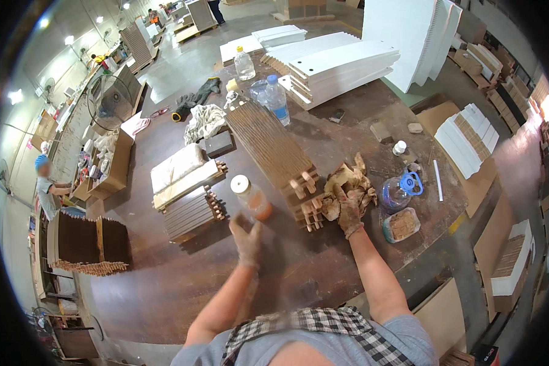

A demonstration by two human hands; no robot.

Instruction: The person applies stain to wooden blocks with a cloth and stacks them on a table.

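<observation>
My left hand (247, 241), in a pale glove and slightly blurred, hovers over the table with thumb and fingers apart and nothing in them. Just beyond it stands a clear bottle (260, 206) with a white lid and orange liquid. My right hand (349, 218), gloved too, is closed on a crumpled brown rag (351, 186); its fingertips are partly hidden. Left of the rag lies a long stack of brown wooden strips (265, 137) with dowel pegs at the near end. A smaller bundle of grey-brown strips (189, 216) with pegs rests farther left.
Right of the rag are a blue-handled jug (398, 194) and a plastic tub of brown material (402, 226). Water bottles (277, 100) and white panels (341, 67) stand at the back. Dark boards (88, 241) stand at the table's left edge. A person (47, 189) works far left.
</observation>
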